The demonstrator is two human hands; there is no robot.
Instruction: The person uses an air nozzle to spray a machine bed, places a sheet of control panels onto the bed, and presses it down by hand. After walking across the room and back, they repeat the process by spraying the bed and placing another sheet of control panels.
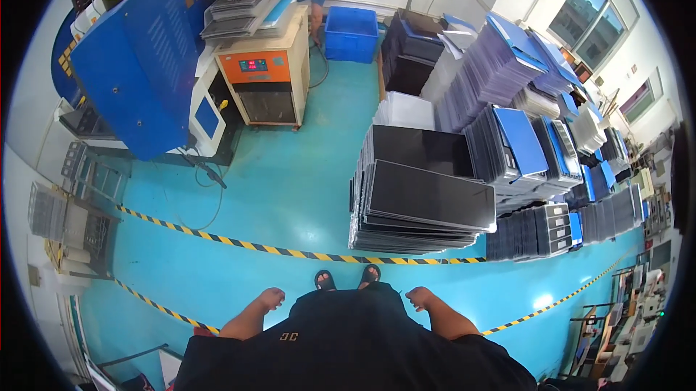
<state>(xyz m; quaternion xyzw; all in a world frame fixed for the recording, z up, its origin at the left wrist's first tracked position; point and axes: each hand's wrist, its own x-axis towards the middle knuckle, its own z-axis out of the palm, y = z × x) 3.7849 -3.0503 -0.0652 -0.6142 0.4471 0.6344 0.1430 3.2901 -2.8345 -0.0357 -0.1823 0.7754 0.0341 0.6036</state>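
Your left hand (272,298) and right hand (418,298) hang short of the striped tape (319,255), each grip loosely half-open and empty, while the black panel stack (428,194) stands just beyond it untouched, handling seemingly not yet begun.

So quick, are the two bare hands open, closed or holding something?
Left hand: loosely curled, open or closed can't be told; nothing seen held.
Right hand: also curled, can't be told; nothing seen held.

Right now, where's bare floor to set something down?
Bare floor: between the orange-fronted cabinet and the black panel stack; also between the left hand and the striped tape. Crowded: right of the black panel stack, where blue-topped stacks stand close together.
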